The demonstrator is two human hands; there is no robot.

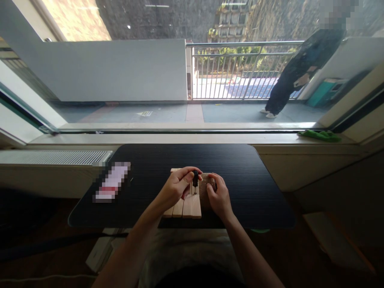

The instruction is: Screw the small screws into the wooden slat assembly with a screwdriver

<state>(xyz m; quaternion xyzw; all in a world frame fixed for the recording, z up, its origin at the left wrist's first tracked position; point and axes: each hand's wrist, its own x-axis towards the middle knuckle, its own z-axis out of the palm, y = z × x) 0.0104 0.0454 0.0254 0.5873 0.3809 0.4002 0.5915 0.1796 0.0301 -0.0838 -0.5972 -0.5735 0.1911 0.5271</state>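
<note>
My left hand (178,184) is closed around the black handle of a small screwdriver (195,179). The screwdriver stands nearly upright, its short metal shaft pointing down at a panel of light wooden slats (187,210) that lies on the black table. Against the panel's right side is a brown, speckled, rough-looking block (205,197); its exact kind is unclear. My right hand (221,196) grips this block from the right with curled fingers. A dark patch shows beneath those fingers, too small to make out. The left hand hides part of the slats.
The black table (258,192) has rounded corners and stands against the window sill (168,138). A blurred flat pinkish item (112,182) lies at its left. A green cloth (319,135) is on the sill. Beyond the glass, a person (303,68) stands near a railing (234,72).
</note>
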